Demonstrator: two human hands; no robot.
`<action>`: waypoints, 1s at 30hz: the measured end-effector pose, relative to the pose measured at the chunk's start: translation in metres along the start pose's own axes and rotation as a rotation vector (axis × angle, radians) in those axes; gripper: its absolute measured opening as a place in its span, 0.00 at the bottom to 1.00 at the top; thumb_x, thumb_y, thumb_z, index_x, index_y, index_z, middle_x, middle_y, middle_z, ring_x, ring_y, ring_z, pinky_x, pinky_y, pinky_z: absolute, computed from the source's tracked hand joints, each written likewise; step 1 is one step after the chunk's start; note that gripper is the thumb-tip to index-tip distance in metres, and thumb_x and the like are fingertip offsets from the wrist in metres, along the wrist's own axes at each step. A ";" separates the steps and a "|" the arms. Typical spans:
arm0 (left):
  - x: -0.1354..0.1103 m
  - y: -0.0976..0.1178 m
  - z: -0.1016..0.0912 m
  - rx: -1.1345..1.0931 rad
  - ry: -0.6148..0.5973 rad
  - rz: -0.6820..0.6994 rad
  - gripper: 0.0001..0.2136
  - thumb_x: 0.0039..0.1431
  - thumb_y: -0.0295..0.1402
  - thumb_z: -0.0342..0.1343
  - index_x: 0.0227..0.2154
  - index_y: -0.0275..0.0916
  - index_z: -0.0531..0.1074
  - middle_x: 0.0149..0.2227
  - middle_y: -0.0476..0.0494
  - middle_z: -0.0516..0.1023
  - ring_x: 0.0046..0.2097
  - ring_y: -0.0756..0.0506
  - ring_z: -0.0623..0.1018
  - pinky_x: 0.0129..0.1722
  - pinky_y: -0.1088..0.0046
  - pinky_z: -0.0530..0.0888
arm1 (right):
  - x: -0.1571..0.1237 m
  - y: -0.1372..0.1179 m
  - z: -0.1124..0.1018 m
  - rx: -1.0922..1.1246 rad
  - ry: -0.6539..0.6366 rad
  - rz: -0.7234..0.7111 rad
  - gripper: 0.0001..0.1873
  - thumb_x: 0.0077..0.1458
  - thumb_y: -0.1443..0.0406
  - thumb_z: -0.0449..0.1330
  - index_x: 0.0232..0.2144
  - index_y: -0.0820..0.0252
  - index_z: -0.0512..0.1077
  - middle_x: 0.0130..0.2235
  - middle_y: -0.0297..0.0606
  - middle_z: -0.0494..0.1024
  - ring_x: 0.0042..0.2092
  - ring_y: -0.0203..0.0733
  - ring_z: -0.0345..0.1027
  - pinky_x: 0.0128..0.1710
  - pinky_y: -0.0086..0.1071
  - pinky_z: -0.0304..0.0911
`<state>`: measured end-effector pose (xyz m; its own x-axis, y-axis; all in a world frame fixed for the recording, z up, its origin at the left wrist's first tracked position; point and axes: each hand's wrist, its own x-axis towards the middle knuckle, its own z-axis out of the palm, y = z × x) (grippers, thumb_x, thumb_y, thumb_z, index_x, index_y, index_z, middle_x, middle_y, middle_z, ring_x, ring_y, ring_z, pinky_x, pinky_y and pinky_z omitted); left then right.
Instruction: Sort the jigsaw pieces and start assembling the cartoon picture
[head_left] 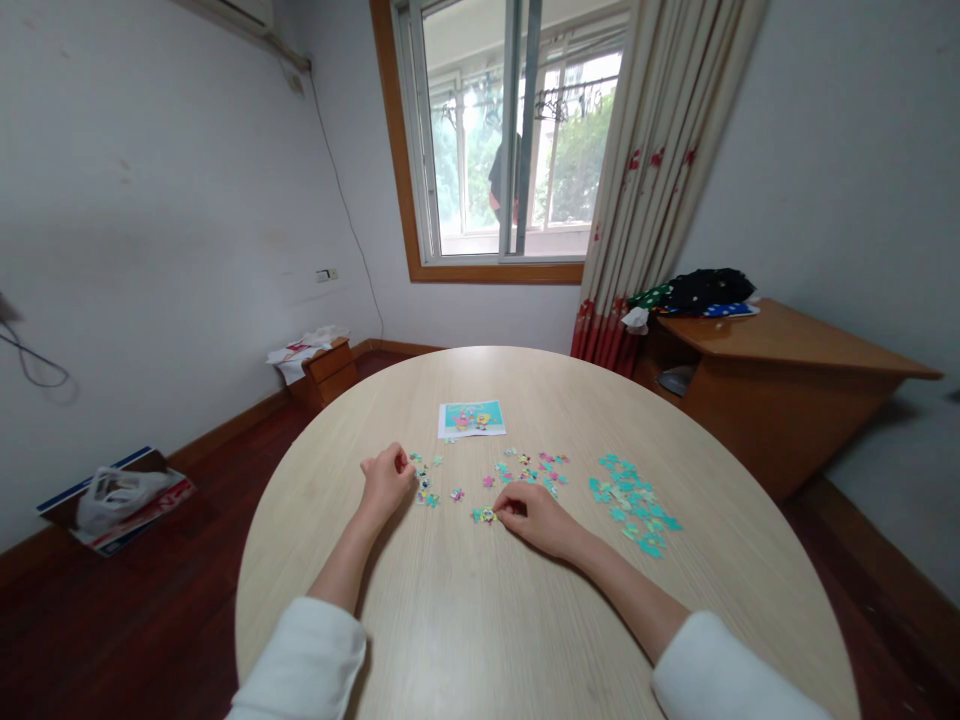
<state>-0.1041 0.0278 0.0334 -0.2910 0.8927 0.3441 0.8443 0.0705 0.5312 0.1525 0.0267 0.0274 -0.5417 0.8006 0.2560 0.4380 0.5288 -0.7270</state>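
Puzzle pieces (636, 497): right hand (536, 515) narrowed at small cluster (486, 515), left hand (388, 484) curled; holds cannot be confirmed. Align edges before pressing flat.

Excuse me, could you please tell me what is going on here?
Someone is handling small flower-shaped pieces at a round table. The right hand is at the edge of a small yellow-and-teal cluster, while the left hand is beside a group of loose pieces; whether it holds one is unclear. Mostly teal pieces lie spread to the right, and a printed picture lies flat beyond the hands.
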 end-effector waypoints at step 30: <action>0.003 -0.004 0.003 0.036 -0.005 0.013 0.07 0.45 0.26 0.49 0.18 0.38 0.57 0.19 0.54 0.65 0.25 0.49 0.67 0.37 0.70 0.57 | 0.000 0.011 0.004 0.068 0.083 0.033 0.07 0.48 0.69 0.53 0.25 0.62 0.72 0.21 0.31 0.67 0.25 0.33 0.59 0.26 0.25 0.54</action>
<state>-0.1072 0.0318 0.0303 -0.2777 0.8958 0.3470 0.8638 0.0748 0.4982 0.1545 0.0316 0.0168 -0.4655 0.8393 0.2808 0.4036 0.4837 -0.7766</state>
